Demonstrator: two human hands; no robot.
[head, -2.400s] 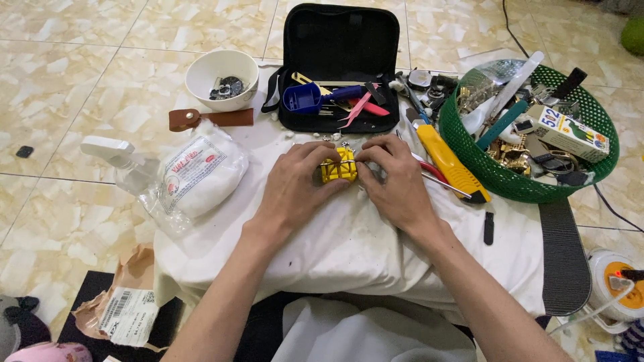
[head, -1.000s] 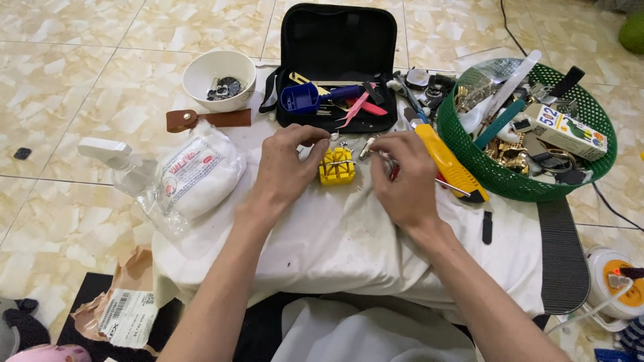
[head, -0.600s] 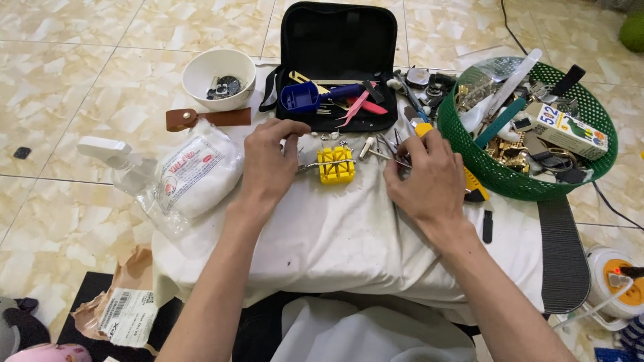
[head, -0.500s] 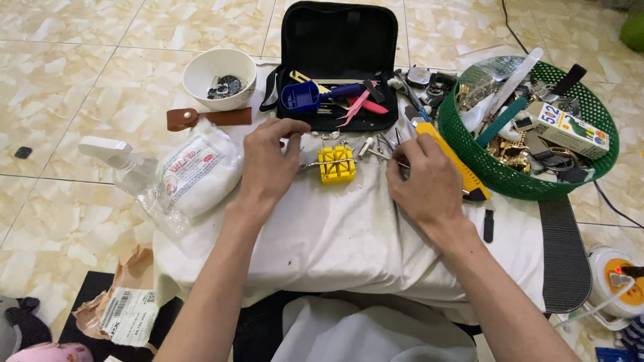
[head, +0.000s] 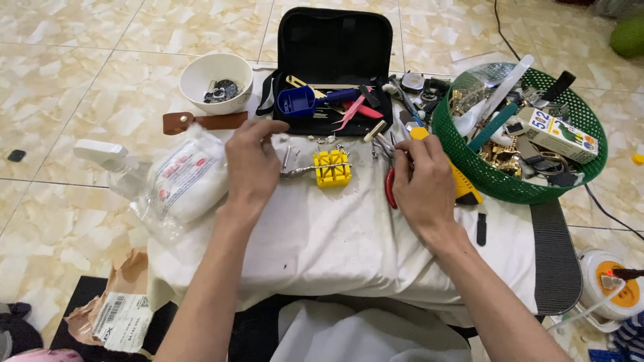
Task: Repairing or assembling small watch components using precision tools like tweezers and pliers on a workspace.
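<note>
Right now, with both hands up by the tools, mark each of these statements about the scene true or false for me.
1. The yellow holder block lies on the white cloth between the left hand and the right hand. True.
2. The white bowl is empty. False: small dark parts lie in it.
3. The black tool case is zipped shut. False: it stands open.
4. The green basket sits beyond the right hand. True.
5. The left hand grips the yellow holder block. False: it is beside the block, apart from it.

our left hand [head: 251, 163] lies palm down, fingers loosely curled forward. our right hand [head: 424, 181] lies knuckles up, fingertips bent inward. both forearms are bare.
</note>
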